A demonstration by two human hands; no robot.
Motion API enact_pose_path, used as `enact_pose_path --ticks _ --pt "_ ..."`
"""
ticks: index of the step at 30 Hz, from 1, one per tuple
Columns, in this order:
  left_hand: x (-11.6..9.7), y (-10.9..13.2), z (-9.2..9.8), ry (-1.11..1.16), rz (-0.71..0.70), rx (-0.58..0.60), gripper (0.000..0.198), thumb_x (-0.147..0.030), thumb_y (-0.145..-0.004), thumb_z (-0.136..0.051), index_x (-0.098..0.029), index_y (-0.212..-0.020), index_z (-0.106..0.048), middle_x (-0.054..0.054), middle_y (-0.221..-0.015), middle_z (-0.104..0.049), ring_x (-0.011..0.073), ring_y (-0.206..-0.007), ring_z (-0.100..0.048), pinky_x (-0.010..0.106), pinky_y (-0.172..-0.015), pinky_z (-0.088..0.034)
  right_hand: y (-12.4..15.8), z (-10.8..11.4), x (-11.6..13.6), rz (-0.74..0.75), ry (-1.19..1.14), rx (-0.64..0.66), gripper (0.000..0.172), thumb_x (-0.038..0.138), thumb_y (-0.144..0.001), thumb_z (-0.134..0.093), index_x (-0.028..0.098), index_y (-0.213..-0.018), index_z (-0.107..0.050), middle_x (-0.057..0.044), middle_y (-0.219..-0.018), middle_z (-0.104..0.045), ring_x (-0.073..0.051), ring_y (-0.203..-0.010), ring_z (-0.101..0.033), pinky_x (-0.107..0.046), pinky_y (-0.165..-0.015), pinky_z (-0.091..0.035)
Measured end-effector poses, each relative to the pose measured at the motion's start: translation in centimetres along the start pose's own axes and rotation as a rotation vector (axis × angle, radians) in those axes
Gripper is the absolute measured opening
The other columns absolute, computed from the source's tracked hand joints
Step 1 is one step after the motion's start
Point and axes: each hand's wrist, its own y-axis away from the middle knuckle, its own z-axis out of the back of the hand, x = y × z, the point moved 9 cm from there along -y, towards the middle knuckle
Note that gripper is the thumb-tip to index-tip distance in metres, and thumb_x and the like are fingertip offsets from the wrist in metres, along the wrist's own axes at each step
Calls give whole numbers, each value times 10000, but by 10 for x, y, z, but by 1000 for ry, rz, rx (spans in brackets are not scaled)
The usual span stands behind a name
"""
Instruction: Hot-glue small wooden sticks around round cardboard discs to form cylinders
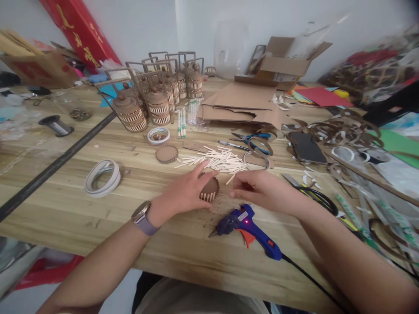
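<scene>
My left hand [186,189] curves around a round cardboard base [209,189], its fingers on the edge. Short wooden sticks stand in a row along the base's near rim, and the hand covers its left part. Close by on the right, my right hand [253,187] is closed in a pinch, with a small wooden stick [230,179] at its fingertips. Behind both hands lies a loose pile of small wooden sticks [222,160]. A blue glue gun [250,226], its red light lit, lies in front of my right hand. Another cardboard disc [166,154] lies behind my left hand.
Several stick-walled lanterns with handles [159,107] stand at the back left. White tape rolls [102,178] lie left. Flattened cardboard [238,100], pliers [255,136], a pen [233,145] and a dark phone [306,147] lie behind; brown strips [347,128] clutter the right.
</scene>
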Motion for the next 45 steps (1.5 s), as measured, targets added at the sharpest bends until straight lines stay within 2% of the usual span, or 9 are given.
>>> enact_pose_path --ticks 5,7,12,17,21,26,33,39,45 --pt "-3 0 7 -49 102 -58 937 -439 -673 -871 -220 -1443 -383 204 -1610 -225 393 -1410 -391 515 -1078 -446 43 -21 -9 -147 114 310 311 407 -879 -609 216 -640 -665 -7 -570 -624 -135 -487 -498 -266 -477 -275" --pt "-5 0 7 -81 139 -71 913 -427 -693 -853 -207 -1444 -382 214 -1597 -248 404 -1384 -421 527 -1050 -467 59 -32 -15 -206 162 345 264 423 -837 -667 222 -670 -696 -33 -624 -676 -170 -529 -564 -275 -488 -288" --pt "-6 0 3 -126 203 -72 853 -423 -732 -803 -212 -1443 -381 212 -1595 -251 410 -1269 -538 525 -947 -533 76 -50 -28 -317 192 234 139 308 -771 -719 209 -853 -665 -81 -825 -742 -245 -707 -662 -286 -562 -379" --pt "-9 -1 3 -139 191 -66 790 -341 -763 -770 -192 -1434 -380 231 -1587 -253 394 -1242 -561 507 -945 -533 78 -50 -32 -361 102 214 135 270 -771 -625 233 -717 -508 -13 -650 -620 -171 -556 -522 -271 -504 -344" --pt "-8 0 2 -120 197 -73 788 -309 -763 -765 -209 -1435 -366 229 -1579 -269 391 -1247 -559 511 -939 -534 81 -35 -40 -339 -131 73 207 338 -751 -633 249 -695 -455 28 -601 -518 -147 -530 -462 -255 -476 -351" --pt "-6 -1 0 -102 193 -73 806 -336 -763 -759 -218 -1447 -349 222 -1583 -261 397 -1256 -548 510 -922 -540 96 -21 -61 -358 -512 -236 294 485 -727 -695 250 -856 -572 -18 -738 -598 -210 -686 -577 -305 -582 -479" --pt "-5 0 0 -125 216 -73 776 -314 -763 -754 -225 -1436 -379 205 -1572 -294 388 -1254 -553 491 -917 -544 73 -38 -67 -371 -961 -276 389 555 -689 -722 211 -842 -623 -78 -815 -654 -207 -667 -585 -316 -581 -476" --pt "-6 0 0 -124 194 -102 792 -295 -741 -771 -242 -1427 -379 196 -1567 -298 373 -1240 -567 480 -922 -541 58 -32 -70 -331 -664 -273 449 651 -734 -676 205 -761 -639 -67 -755 -682 -226 -739 -634 -323 -678 -522" --pt "-5 -1 0 -123 206 -81 795 -291 -747 -759 -206 -1442 -381 212 -1562 -301 391 -1238 -563 495 -918 -546 65 -42 -72 -337 -479 -206 404 601 -802 -622 199 -781 -655 -4 -606 -602 -155 -514 -524 -270 -467 -446"
